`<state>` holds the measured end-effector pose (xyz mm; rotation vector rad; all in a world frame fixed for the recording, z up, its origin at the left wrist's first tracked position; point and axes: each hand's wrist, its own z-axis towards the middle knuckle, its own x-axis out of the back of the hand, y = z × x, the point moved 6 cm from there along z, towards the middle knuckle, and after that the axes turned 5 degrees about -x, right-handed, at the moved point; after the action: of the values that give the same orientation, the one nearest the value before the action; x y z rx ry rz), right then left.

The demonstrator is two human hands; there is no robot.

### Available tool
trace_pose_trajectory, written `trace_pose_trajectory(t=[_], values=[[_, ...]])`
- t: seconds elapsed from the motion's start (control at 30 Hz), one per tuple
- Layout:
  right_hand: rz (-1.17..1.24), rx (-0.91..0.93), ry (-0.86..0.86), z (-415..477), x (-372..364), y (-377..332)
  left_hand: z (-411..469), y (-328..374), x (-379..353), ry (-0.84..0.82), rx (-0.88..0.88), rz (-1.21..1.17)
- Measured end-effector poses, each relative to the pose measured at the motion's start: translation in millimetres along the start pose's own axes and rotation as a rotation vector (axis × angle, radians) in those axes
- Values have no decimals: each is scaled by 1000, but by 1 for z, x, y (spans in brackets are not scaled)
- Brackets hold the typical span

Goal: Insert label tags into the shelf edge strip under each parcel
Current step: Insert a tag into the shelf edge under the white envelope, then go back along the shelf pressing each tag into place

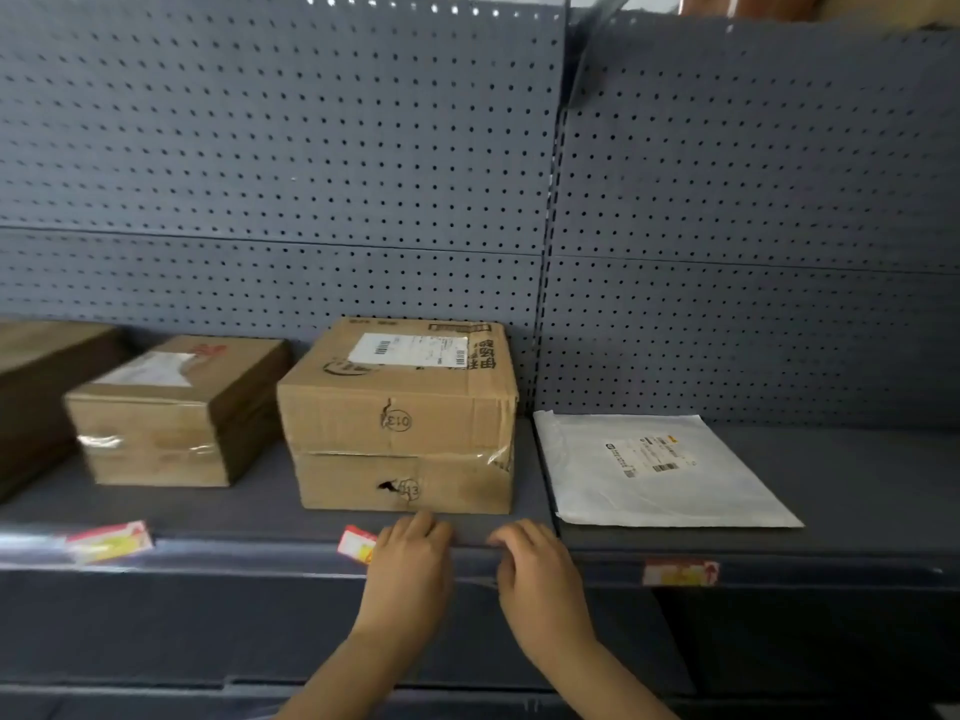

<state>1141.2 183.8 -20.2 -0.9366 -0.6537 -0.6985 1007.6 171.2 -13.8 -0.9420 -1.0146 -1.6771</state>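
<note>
A red, white and yellow label tag [356, 544] sticks out of the shelf edge strip [249, 556] below the big cardboard box [400, 413] marked 013. My left hand [410, 563] covers the tag's right part, fingers curled over the strip's top edge. My right hand [535, 569] rests on the strip just to the right, fingers bent over the edge, nothing visible in it. A second tag [111, 542] sits in the strip under the smaller taped box [171, 413]. A third tag [680, 573] sits in the strip below the white mailer bag [654, 470].
A dark brown box [36, 387] stands at the far left of the shelf. Grey pegboard [311, 174] forms the back wall, with an upright post [548, 252] between two bays. Another grey shelf [208, 631] lies below the strip.
</note>
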Motion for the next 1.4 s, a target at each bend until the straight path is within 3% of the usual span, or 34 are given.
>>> trace_pose_trajectory(t=[0.13, 0.43, 0.6, 0.83, 1.23, 1.4], values=[[14, 12, -75, 7, -34, -37, -16, -66, 27, 70, 109, -41], [-96, -28, -89, 9, -70, -71, -15, -124, 35, 41, 26, -21], [-159, -86, -70, 8, -76, -78, -15, -131, 31, 36, -35, -148], [-308, -67, -133, 13, -80, -85, -17, -143, 16, -20, 79, -345], [-479, 10, -175, 16, -77, -86, -21, -129, 7, -19, 95, -436], [-558, 45, -165, 14, -70, -94, -20, -123, 6, -20, 128, -372]])
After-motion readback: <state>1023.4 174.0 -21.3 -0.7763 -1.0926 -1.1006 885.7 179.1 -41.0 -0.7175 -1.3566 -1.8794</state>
